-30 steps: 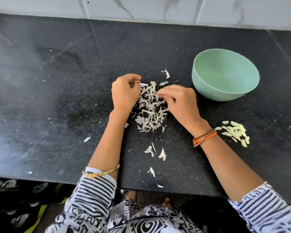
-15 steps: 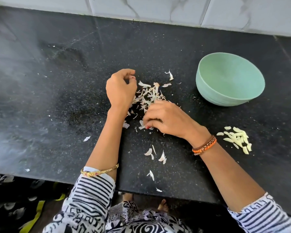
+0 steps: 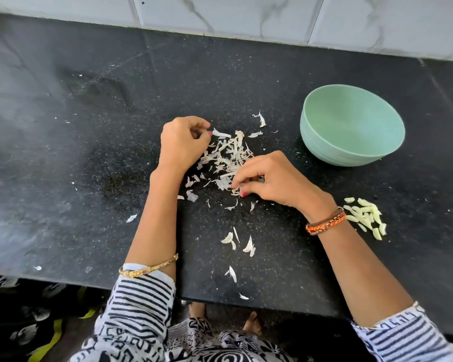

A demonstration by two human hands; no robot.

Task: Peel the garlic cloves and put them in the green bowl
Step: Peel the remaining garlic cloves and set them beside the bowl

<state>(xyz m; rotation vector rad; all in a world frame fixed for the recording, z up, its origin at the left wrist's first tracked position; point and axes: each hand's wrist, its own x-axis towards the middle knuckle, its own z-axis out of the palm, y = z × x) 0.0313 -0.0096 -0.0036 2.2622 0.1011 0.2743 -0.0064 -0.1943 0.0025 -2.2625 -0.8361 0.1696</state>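
The green bowl (image 3: 322, 148) stands at the right on the black counter, and nothing shows inside it. A small heap of peeled garlic cloves (image 3: 365, 218) lies on the counter in front of the bowl, beside my right wrist. In the middle sits a pile of white garlic peels (image 3: 228, 158). My left hand (image 3: 182, 145) is at the pile's left edge with its fingers curled; nothing shows inside it. My right hand (image 3: 275, 178) is at the pile's near right edge, and its fingertips pinch some peels there.
Loose peel scraps (image 3: 247, 245) lie scattered toward the counter's front edge (image 3: 246, 305). A tiled wall (image 3: 246, 17) runs along the back. The dark counter (image 3: 89, 178) stretches far to the left.
My right hand moved from the pile's top right down to its near edge, then a little to the right. My left hand stayed at the pile's left edge.
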